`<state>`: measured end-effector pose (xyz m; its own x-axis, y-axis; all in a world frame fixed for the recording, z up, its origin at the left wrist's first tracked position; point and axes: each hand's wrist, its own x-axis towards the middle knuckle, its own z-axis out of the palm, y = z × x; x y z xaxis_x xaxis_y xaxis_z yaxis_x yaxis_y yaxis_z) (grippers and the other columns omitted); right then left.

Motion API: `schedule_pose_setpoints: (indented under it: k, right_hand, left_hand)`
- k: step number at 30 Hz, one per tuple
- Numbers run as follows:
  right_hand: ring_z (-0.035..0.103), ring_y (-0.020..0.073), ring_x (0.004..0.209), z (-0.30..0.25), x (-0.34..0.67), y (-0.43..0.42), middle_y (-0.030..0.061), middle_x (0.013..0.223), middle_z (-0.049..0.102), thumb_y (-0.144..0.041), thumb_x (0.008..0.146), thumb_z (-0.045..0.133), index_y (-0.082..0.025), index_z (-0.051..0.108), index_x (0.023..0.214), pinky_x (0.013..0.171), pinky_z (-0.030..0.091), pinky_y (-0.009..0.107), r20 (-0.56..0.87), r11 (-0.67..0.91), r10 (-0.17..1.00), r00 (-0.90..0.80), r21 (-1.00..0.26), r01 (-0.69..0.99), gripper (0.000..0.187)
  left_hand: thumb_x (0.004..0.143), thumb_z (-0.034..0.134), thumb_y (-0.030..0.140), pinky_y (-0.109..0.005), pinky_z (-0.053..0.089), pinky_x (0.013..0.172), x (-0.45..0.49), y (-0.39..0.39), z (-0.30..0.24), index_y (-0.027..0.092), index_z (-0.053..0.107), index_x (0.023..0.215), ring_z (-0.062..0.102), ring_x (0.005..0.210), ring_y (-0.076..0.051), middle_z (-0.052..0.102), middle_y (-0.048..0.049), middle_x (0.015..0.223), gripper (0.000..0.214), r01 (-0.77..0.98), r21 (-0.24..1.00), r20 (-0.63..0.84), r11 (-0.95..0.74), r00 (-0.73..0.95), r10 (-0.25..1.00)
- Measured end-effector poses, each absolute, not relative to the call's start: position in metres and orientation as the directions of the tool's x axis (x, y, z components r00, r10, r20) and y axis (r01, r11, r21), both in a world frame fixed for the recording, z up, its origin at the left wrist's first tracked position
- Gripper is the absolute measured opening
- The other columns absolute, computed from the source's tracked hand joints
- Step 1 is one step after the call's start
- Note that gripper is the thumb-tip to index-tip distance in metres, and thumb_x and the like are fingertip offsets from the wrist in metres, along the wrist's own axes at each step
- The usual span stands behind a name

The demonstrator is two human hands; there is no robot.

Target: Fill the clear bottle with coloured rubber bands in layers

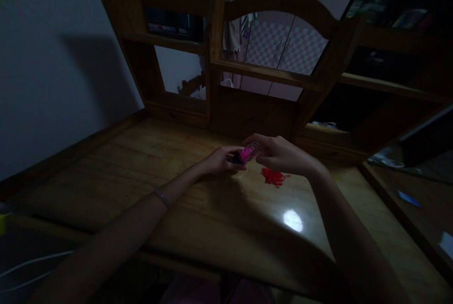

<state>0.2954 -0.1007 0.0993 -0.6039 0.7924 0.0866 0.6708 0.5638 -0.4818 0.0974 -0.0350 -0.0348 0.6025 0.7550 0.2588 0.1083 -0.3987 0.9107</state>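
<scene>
Both of my hands meet over the middle of a wooden desk (148, 172). My left hand (221, 159) is closed on the dark lower end of a small pink object (247, 153), a short translucent tube or case. My right hand (279, 154) pinches its upper end with curled fingers. A small heap of red thread-like material (272, 177) lies on the desk just under my right hand. A thin bracelet (162, 196) sits on my left wrist. The room is dim, so fine detail of the pink object is unclear.
A wooden hutch with shelves (262, 72) rises at the back of the desk. A white wall (53, 68) is at left. White cables (24, 271) run at lower left. A side surface at right carries a small blue item (408, 198) and a white one (446, 243).
</scene>
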Motion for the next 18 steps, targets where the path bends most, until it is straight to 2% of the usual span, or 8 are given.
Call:
schedule_pose_setpoints:
  k: [6, 12, 18]
  right_hand:
    - [0.063, 0.0127, 0.071, 0.100, 0.294, -0.102, 0.0034, 0.090, 0.071, -0.018, 0.080, 0.053, -0.019, 0.057, 0.120, 0.060, 0.041, 0.020, 0.087, 0.559, 0.795, -0.600, -0.490, 0.669, 0.041]
    - [0.063, 0.0129, 0.067, 0.108, 0.301, -0.104, 0.0028, 0.085, 0.071, -0.019, 0.082, 0.053, -0.019, 0.059, 0.119, 0.060, 0.042, 0.022, 0.147, 0.549, 0.818, -0.557, -0.491, 0.676, 0.037]
    - [0.064, 0.0137, 0.073, 0.110, 0.301, -0.105, 0.0039, 0.090, 0.071, -0.019, 0.083, 0.051, -0.019, 0.061, 0.116, 0.063, 0.043, 0.022, 0.219, 0.565, 0.817, -0.534, -0.494, 0.661, 0.034]
  left_hand:
    - [0.064, 0.081, 0.038, -0.036, 0.049, 0.091, 0.097, -0.034, -0.037, 0.016, 0.061, 0.119, 0.065, 0.100, -0.024, 0.068, -0.0094, 0.111, 0.063, 0.111, 0.907, 0.263, -0.407, 0.604, 0.752]
    - [0.065, 0.080, 0.038, -0.037, 0.046, 0.095, 0.097, -0.034, -0.035, 0.016, 0.061, 0.121, 0.062, 0.106, -0.024, 0.066, -0.0096, 0.116, 0.063, 0.100, 0.890, 0.298, -0.445, 0.611, 0.733]
    - [0.064, 0.080, 0.039, -0.038, 0.046, 0.095, 0.096, -0.033, -0.037, 0.016, 0.062, 0.121, 0.061, 0.107, -0.025, 0.065, -0.0113, 0.118, 0.064, 0.099, 0.898, 0.288, -0.428, 0.600, 0.746]
